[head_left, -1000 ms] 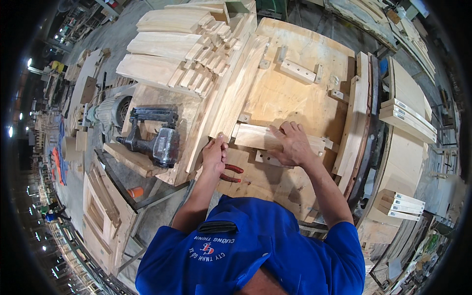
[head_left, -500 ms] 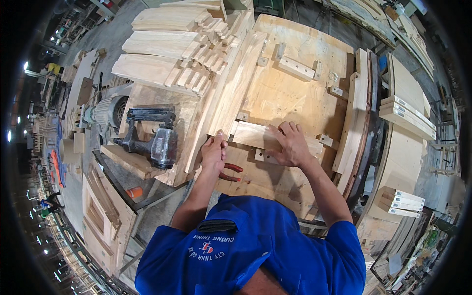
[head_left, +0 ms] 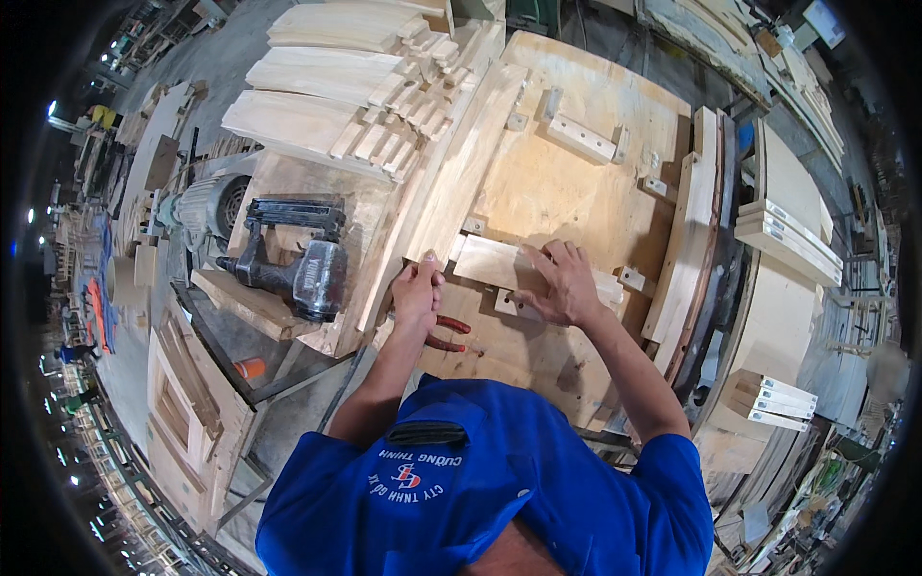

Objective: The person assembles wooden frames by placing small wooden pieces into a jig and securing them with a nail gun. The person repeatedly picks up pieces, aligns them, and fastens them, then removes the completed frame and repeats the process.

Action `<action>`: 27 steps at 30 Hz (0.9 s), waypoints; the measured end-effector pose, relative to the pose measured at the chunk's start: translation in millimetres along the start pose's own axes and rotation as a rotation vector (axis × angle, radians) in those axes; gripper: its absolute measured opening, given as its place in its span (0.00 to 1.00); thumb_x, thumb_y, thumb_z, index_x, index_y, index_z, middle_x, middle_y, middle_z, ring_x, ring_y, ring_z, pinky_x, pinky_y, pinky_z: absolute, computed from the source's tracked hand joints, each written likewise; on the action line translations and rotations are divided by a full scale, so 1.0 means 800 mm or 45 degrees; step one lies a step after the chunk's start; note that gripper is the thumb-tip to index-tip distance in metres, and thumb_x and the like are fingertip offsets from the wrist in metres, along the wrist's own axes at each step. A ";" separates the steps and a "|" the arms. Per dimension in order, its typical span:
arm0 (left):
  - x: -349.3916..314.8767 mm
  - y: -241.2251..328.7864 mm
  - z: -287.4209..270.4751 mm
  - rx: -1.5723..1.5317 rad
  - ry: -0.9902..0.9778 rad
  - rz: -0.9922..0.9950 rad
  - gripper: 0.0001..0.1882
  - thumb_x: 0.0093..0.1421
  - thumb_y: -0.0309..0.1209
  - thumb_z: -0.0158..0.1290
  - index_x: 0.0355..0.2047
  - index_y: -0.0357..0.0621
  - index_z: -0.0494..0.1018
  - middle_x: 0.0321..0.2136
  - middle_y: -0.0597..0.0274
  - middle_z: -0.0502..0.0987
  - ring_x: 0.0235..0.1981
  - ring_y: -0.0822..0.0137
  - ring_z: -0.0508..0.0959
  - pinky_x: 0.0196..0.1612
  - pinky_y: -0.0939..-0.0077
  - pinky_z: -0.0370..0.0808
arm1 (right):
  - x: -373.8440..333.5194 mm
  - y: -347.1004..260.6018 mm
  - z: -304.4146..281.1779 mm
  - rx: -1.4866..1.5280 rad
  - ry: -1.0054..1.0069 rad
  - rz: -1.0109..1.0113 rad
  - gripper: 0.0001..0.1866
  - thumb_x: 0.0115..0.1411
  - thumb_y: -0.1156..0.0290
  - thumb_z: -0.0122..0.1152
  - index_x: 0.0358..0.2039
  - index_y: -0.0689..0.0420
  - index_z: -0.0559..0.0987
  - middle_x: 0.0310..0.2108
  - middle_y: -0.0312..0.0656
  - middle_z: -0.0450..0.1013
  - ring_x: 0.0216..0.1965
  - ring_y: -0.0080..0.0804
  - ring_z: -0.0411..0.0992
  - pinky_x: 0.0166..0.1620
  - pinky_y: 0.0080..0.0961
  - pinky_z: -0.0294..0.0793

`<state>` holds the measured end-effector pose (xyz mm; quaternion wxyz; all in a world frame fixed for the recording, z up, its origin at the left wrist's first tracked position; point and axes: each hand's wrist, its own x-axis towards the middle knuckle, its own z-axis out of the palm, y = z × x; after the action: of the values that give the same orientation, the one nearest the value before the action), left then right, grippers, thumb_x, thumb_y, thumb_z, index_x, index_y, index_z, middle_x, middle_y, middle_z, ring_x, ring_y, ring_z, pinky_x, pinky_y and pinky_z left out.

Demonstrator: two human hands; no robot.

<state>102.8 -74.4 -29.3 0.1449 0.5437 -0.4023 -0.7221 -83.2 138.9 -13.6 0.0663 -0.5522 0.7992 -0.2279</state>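
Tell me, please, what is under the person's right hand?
A pale wooden board lies under the right hand; the part it covers cannot be seen.

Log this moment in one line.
left hand: at long board's near end; right hand: holding short board; pliers: beside left wrist

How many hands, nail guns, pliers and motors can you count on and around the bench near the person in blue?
Hands, the left hand and the right hand: 2
Black nail gun: 1
Red-handled pliers: 1 pair
Grey motor: 1
Total: 5
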 end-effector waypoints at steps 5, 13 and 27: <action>-0.006 0.002 -0.012 -0.008 -0.045 -0.044 0.15 0.71 0.43 0.61 0.34 0.49 0.74 0.22 0.72 0.74 0.15 0.82 0.66 0.16 0.84 0.60 | -0.004 -0.022 0.003 -0.083 0.073 0.030 0.43 0.54 0.44 0.75 0.65 0.54 0.76 0.47 0.47 0.70 0.48 0.49 0.68 0.54 0.46 0.67; -0.012 0.002 -0.024 -0.136 -0.108 -0.034 0.11 0.72 0.39 0.60 0.37 0.47 0.76 0.24 0.70 0.77 0.15 0.81 0.66 0.16 0.81 0.60 | 0.016 -0.055 -0.016 -0.210 0.015 0.105 0.41 0.54 0.47 0.76 0.65 0.53 0.77 0.53 0.49 0.72 0.53 0.50 0.71 0.54 0.49 0.69; -0.065 0.094 -0.013 -0.470 -0.427 0.423 0.18 0.80 0.45 0.46 0.54 0.44 0.75 0.33 0.63 0.82 0.28 0.72 0.81 0.31 0.77 0.76 | 0.286 -0.245 -0.083 0.018 0.536 -0.192 0.18 0.57 0.63 0.75 0.43 0.56 0.78 0.40 0.46 0.75 0.43 0.50 0.77 0.41 0.45 0.79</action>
<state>114.0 -93.1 60.4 0.2892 0.3080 -0.3659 -0.8292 -27.6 -107.0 164.5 -0.1154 -0.5500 0.7503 -0.3482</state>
